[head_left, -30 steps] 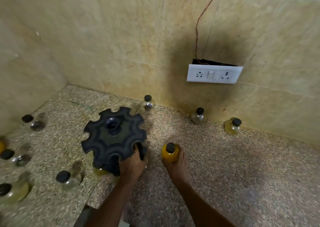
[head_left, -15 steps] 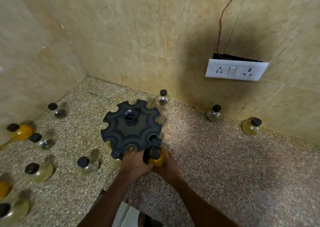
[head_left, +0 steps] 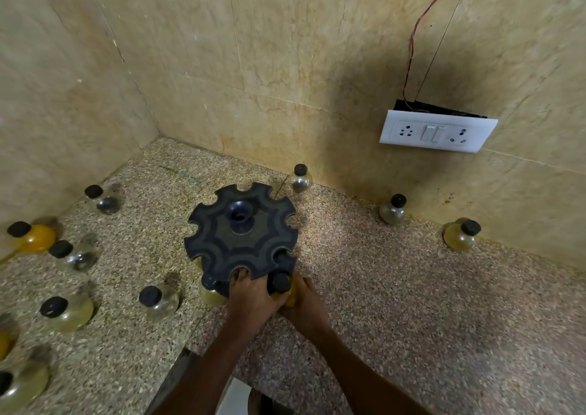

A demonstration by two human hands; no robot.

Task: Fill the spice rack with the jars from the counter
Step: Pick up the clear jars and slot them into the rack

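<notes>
A person stands at a speckled stone counter (head_left: 396, 287) set in a tiled corner, seen from a head-worn camera looking down. In the middle sits a dark, round spice rack (head_left: 241, 240) whose top disc has notches cut all around its edge.

The left hand (head_left: 253, 300) rests against the near edge of the rack, fingers reaching into a notch as if to steady it; whether it pinches the disc or only presses on it cannot be told. The right hand (head_left: 304, 307) is just beside it, fingers curled in a close grip around a yellow jar with a black cap (head_left: 282, 286).

That jar stands upright, its long axis vertical, with the cap level with the disc and right at the mouth of a near-right notch. From the grip, the open slot lies directly ahead, away from the person and slightly to the left. The right hand is the nearer one for the seating move, which looks like a short push inward.

One pale jar (head_left: 211, 291) already sits in the rack's near-left side. Many more jars are still out on the counter: several to the left, such as a clear jar (head_left: 158, 300), and three along the back wall, including a yellowish jar (head_left: 461, 237). The task seems barely begun.
</notes>
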